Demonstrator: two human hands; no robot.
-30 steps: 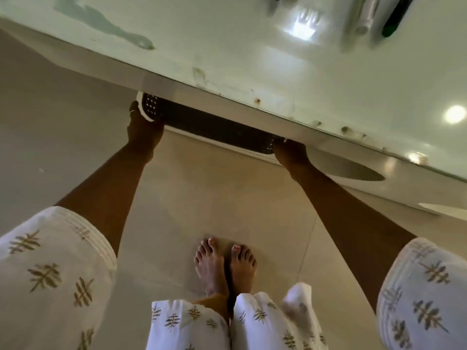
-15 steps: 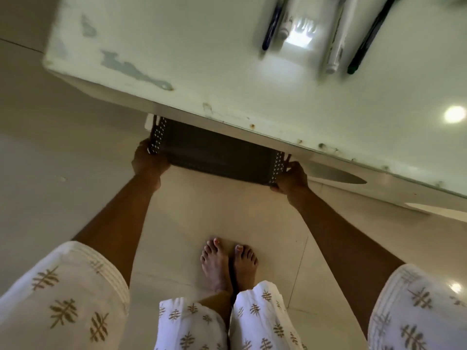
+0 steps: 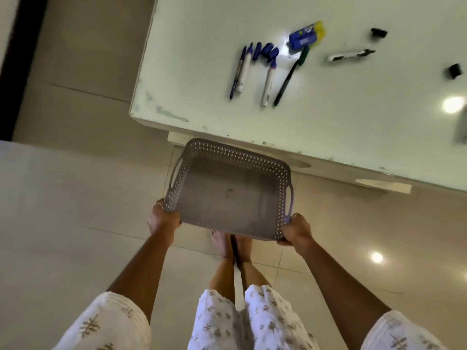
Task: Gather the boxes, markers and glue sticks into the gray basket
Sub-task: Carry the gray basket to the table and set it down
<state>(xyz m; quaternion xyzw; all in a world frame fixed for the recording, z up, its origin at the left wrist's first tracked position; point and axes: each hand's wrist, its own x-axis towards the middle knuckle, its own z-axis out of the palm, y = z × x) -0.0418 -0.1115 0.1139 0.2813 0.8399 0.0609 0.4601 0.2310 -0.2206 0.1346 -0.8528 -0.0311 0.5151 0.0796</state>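
Note:
I hold the gray basket [image 3: 192, 157] in the air in front of the white table [image 3: 192, 97], just below its near edge. It is perforated, with side handles, and holds nothing. My left hand [image 3: 163, 219] grips its near left corner and my right hand [image 3: 295, 229] its near right corner. On the table lie several markers: blue-capped white ones [image 3: 269, 79], a thin blue pen [image 3: 236, 74], a green-capped black marker [image 3: 290, 77] and a black-and-white marker [image 3: 350, 55]. A blue and yellow box [image 3: 304, 36] rests behind them.
Two small black objects [image 3: 379, 32] [image 3: 454, 70] lie further right on the table. A grey item [image 3: 461, 130] is cut off at the right edge. Beige tiled floor [image 3: 75, 198] lies below, with my bare feet under the basket. A dark strip runs along the far left.
Both hands drew the basket out from under the table and lifted it toward me, so its inside now faces up. The view tilted up, showing more of the tabletop.

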